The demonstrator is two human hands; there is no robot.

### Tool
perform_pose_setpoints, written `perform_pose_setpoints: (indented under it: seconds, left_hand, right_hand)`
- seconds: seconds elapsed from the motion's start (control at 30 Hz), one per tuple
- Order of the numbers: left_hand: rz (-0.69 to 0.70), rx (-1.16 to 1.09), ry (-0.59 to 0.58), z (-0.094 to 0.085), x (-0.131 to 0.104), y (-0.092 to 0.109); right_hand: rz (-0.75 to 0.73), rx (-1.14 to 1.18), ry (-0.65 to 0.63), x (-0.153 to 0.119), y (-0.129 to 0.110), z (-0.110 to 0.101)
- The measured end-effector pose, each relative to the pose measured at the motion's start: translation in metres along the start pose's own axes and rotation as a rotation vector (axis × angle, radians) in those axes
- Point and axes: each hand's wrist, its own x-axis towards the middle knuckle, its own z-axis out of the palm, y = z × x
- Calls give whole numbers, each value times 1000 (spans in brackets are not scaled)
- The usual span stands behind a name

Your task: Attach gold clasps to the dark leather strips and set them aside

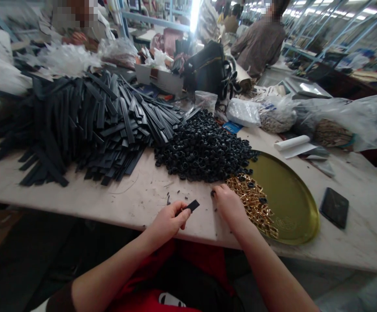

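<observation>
My left hand [168, 220] pinches a short, flat black strap [193, 205] over the near edge of the table; most of its length is hidden by my fingers. My right hand [230, 204] has its fingers closed on a small black loop [213, 193], just in front of a heap of black loops [204, 149]. Beside that hand, gold metal buckles [256, 201] lie piled on the left part of a round, gold-coloured tray [292, 190], with a few black loops among them.
A big stack of long black straps [93, 117] covers the table's left side. A black phone [334, 208] lies right of the tray. Behind are a black bag [204, 67], plastic-wrapped bundles [276, 115] and a white paper roll [292, 144]. Other people [258, 41] are farther back.
</observation>
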Motion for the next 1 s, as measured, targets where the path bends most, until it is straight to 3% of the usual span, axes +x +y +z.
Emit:
perform_pose_setpoints:
  seconds: [0.13, 0.2, 0.3, 0.4, 0.57, 0.67, 0.83, 1.0]
  left_hand:
    - [63, 98, 56, 1, -12, 0]
    - [104, 145, 90, 2, -17, 2]
    - [159, 168, 136, 5, -27, 7]
    - [206, 177, 171, 10, -38, 9]
    - [220, 249, 172, 13, -57, 4]
    - [180, 280, 62, 11, -63, 2]
    - [151, 244, -79, 7, -70, 7]
    - [136, 51, -61, 7, -73, 8]
  right_hand:
    - [-15, 296, 8, -11, -5, 3]
    - [29, 624, -16, -22, -11, 4]
    - [128, 1172, -166, -43, -25, 1]
    - [187, 1491, -243, -65, -41, -5]
    - [221, 1591, -96, -92, -56, -5]
    - [228, 1616, 6, -100, -61, -1]
    - [232, 1731, -226, -108, -67, 1]
    - [292, 1785, -241, -107, -66, 3]
